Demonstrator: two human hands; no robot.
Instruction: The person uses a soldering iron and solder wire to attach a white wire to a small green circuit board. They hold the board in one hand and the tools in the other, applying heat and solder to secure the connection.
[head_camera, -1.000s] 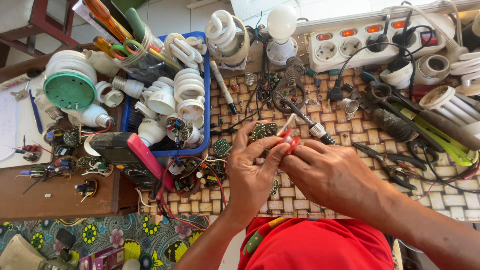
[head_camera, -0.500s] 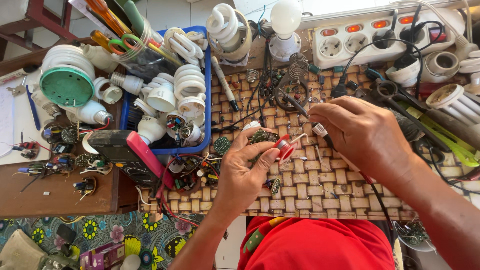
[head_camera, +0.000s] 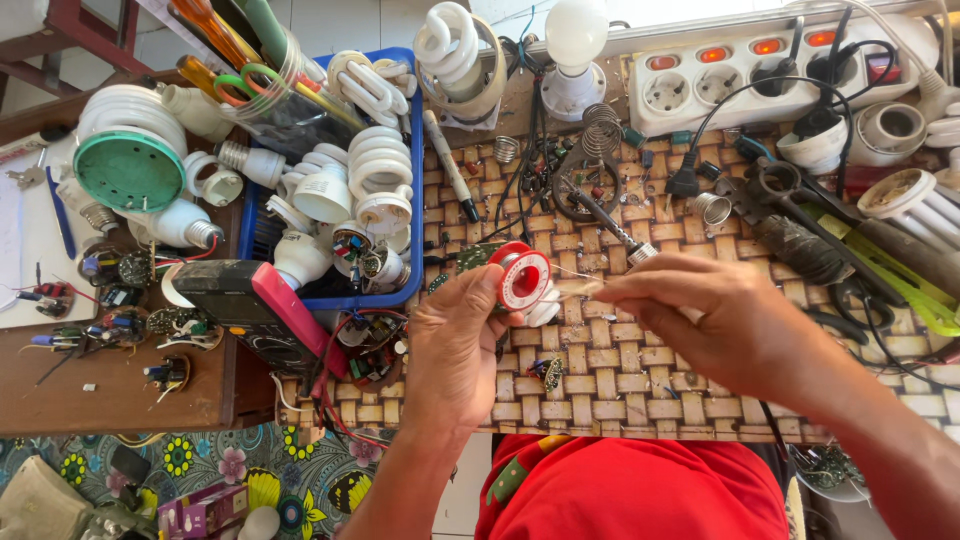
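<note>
Solder spool (head_camera: 524, 276) | small, round, red-flanged | left hand (head_camera: 455, 345) grips it

Woven cane tabletop (head_camera: 620, 380) fills the centre under bright, even daylight. At nine o'clock, a brown wooden bench (head_camera: 110, 395); at seven o'clock, floral-patterned floor covering (head_camera: 250, 475); at eleven o'clock, pale floor tiles (head_camera: 330, 20) beside a red-brown frame (head_camera: 80, 30).

Woven mat (head_camera: 600, 370); blue bin (head_camera: 412, 190); power strip (head_camera: 740, 80)
</note>
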